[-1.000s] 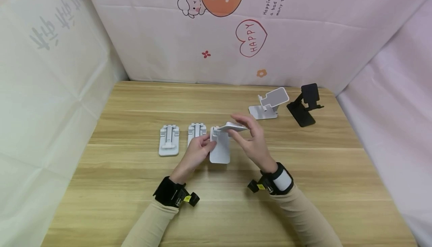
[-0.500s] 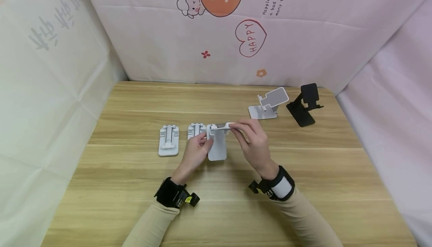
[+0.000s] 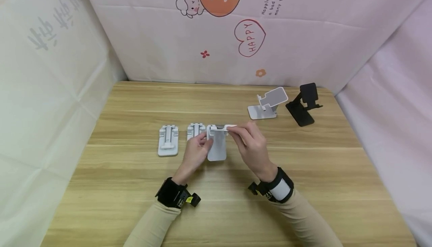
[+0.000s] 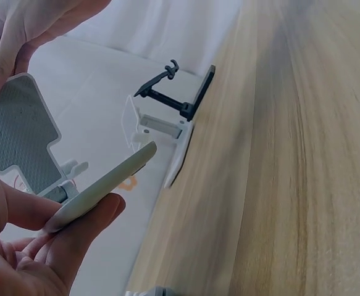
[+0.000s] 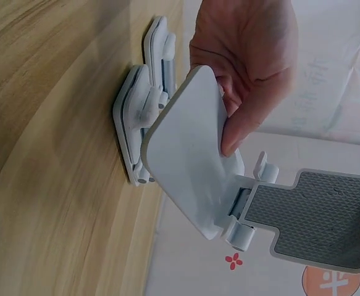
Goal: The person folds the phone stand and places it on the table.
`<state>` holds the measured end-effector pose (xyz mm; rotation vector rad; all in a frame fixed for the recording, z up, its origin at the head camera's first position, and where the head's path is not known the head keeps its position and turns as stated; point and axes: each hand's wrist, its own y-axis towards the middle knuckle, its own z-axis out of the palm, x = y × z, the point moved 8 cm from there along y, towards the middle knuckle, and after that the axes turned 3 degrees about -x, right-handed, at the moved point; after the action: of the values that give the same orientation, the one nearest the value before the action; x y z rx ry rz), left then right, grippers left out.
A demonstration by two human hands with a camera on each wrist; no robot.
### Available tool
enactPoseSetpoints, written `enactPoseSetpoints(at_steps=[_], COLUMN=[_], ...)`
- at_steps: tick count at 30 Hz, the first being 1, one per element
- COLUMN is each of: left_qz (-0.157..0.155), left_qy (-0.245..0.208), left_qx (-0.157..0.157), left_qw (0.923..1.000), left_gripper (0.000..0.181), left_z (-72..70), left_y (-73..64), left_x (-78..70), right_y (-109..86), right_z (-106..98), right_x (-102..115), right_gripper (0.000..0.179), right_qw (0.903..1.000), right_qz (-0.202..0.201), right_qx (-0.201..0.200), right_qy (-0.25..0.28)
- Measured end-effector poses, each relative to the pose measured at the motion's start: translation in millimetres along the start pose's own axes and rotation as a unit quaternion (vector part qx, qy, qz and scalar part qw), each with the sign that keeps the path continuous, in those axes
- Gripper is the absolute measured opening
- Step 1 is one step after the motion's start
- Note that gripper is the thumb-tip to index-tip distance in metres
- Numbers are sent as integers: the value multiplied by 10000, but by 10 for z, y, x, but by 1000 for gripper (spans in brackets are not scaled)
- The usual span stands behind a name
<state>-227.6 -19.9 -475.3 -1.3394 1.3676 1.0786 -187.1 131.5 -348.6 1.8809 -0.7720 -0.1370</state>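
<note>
A white folding phone stand (image 3: 217, 149) is held up off the table between both hands. My left hand (image 3: 195, 153) pinches the edge of its flat base, thumb on top and fingers beneath, as the left wrist view shows. The far end of its grey-padded support plate (image 5: 328, 216) is pinched by my right hand (image 3: 251, 147). That plate is swung out from the base at the hinge, and two small lips stick out there. Just beyond my left hand lies a folded white stand (image 3: 196, 130), partly covered by the fingers.
Another folded white stand (image 3: 168, 140) lies to the left on the wooden table (image 3: 135, 194). At the back right stand an unfolded white stand (image 3: 274, 97) and an unfolded black stand (image 3: 301, 113). A printed cloth (image 3: 152, 44) hangs behind the table.
My right hand has changed its grip to pinch the plate's end, and the plate now appears edge-on in the head view. The held stand has shifted slightly left.
</note>
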Motion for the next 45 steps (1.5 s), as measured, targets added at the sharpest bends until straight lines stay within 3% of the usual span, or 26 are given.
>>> enactPoseSetpoints(at_steps=[5, 11, 16, 23, 35, 45], left_qz=[-280, -452, -819, -1219, -1383, -1450], left_qy=[-98, -637, -1127, -1408, -1666, -1794], left_qx=[-105, -215, -203, -228, -220, -201], left_qw=[9995, 9967, 9900, 9822, 9760, 9728], left_gripper=[41, 40, 38, 37, 36, 37], left_z=[-12, -21, -17, -35, -42, -32], left_y=[19, 57, 67, 63, 66, 62], left_x=[33, 61, 111, 168, 202, 155], right_y=[-36, -88, -144, -187, -267, -279], right_z=[31, 86, 156, 217, 302, 317], right_x=[54, 161, 247, 318, 355, 366], right_gripper=[17, 17, 20, 22, 21, 22], right_qw=[9999, 9991, 9976, 9960, 9924, 9907], right_qz=[-126, -413, -598, -739, -787, -846], right_qx=[8, 47, 276, 377, 786, 857], right_qy=[-81, -127, -232, -337, -531, -638])
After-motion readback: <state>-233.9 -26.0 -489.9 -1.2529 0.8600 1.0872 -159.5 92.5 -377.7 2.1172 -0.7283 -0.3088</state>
